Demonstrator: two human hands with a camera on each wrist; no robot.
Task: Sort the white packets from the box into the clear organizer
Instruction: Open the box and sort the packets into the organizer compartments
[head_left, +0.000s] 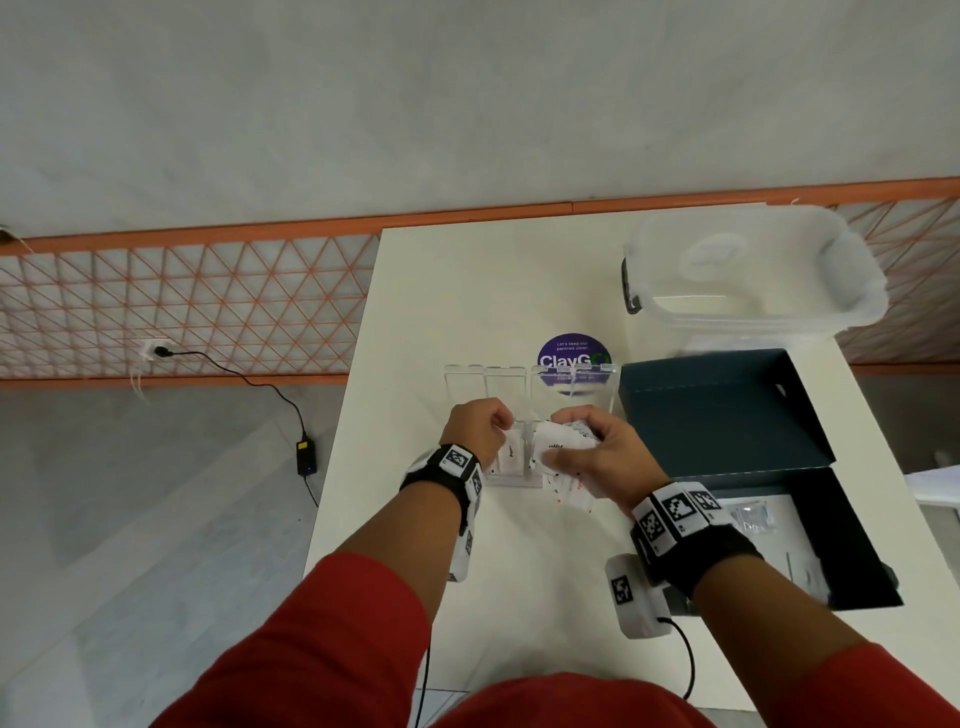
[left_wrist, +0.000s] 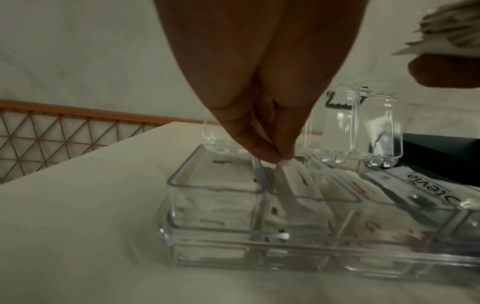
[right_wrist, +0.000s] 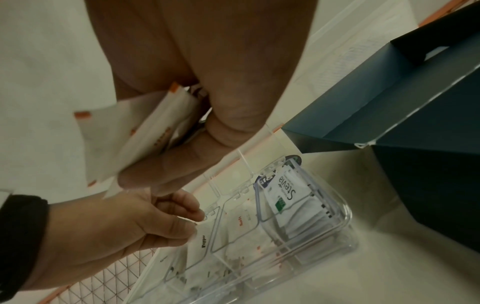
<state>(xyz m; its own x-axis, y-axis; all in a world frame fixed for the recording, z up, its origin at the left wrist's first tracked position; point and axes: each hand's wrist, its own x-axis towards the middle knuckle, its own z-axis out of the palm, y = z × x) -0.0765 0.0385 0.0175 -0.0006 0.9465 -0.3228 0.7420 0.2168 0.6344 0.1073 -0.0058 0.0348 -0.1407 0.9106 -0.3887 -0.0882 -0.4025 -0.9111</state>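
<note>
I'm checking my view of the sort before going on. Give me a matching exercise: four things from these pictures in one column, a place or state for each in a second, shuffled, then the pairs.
Things:
1. Pepper packet
2. Stevia packet
3. bundle of packets
4. dark box

Places or states:
A. gripped in the right hand
B. open on the table, to the right of the clear organizer
C. pinched by the left hand over the organizer
D. lying in the organizer's end compartment nearest the box

Pairs: 1-C, 2-D, 3-A, 4-B
</note>
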